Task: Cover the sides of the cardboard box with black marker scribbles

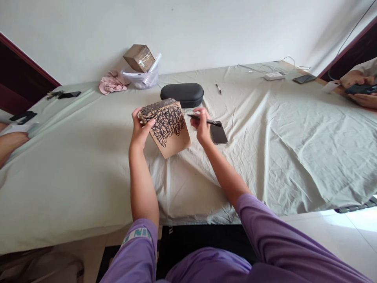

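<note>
A brown cardboard box (176, 139) is tilted up above the cloth, its front face partly covered in black looped scribbles and its upper side densely darkened. My left hand (141, 127) grips its left edge, thumb on the front face and fingers behind. Just right of the box, my right hand (202, 122) holds a black marker pen (214, 122) between the fingers. The pen's tip points left at the box's right edge, apart from it. Below the pen lies a dark smartphone (218, 135). Behind the box sits a black hard case (182, 93).
A pale green cloth (88, 165) covers the table. At the back are a clear plastic tub (144, 78) with another cardboard box (139, 57) on it, a pink cloth (113, 82) and a small pen (218, 89). Other people's hands (361, 88) show at right and an arm at left.
</note>
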`<state>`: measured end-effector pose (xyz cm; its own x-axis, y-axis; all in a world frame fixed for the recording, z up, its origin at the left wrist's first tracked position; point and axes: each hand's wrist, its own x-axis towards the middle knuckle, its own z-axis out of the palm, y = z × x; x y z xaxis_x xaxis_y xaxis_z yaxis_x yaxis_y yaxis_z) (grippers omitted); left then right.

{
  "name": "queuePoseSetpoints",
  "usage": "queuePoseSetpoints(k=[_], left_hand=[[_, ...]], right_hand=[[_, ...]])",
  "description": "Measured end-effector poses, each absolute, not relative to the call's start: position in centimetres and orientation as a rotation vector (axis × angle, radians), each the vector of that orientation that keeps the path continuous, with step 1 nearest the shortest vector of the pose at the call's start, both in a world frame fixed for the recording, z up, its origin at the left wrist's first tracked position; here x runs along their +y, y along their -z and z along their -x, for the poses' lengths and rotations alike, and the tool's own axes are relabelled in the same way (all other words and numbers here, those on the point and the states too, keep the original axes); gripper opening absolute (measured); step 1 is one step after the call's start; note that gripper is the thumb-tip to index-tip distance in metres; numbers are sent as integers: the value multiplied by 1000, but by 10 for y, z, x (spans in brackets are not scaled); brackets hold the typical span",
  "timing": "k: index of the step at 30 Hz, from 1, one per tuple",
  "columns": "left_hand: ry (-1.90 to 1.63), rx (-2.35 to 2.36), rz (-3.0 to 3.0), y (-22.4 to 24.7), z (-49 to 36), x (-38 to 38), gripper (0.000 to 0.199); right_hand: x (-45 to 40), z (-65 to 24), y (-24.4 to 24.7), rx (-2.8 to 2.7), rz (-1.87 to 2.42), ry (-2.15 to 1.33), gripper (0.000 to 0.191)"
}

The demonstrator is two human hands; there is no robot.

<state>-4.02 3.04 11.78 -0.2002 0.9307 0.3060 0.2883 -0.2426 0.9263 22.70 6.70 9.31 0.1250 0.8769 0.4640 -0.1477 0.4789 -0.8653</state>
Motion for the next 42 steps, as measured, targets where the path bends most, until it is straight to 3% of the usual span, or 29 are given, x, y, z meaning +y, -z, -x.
queuePoseSetpoints(k=[2, 8, 12, 15, 19, 24, 28, 31, 35, 39, 42], left_hand=[[-1478, 1413, -1627, -117, 45, 28, 119], [-1389, 1248, -1638, -116, 48, 25, 134], [-1342, 1268, -1624, -118, 51, 27, 131], [-1422, 1436, -1750, -132, 49, 22, 112], [-1859, 1466, -1920, -167, 19, -2, 56], [-1589, 1132, -1899, -192, -28, -29, 40], [-1549, 988, -1816, -190, -29, -31, 38], [-1628, 984, -1766, -189, -19, -28, 38], [-1620, 1001, -1777, -190, -15, -28, 40], [-1574, 973, -1795, -190, -20, -30, 36], [-1526, 969, -1830, -191, -27, -33, 36]], right_hand=[[81, -244, -86, -1167, 901, -810, 56], [100, -283, -44, -1773, 1517, -542, 22], [99, -275, -34, -1815, 1513, -545, 32], [98, -265, -57, -1748, 1313, -520, 36], [76, -253, -114, -1634, 692, -366, 29], [21, -237, -164, -1799, 405, -340, 15], [-3, -231, -179, -1730, 398, -464, 26], [-8, -234, -186, -1445, 473, -746, 39], [-5, -239, -193, -1198, 505, -1063, 26], [-4, -238, -195, -1227, 532, -1202, 36], [-6, -232, -195, -1250, 504, -1287, 29]])
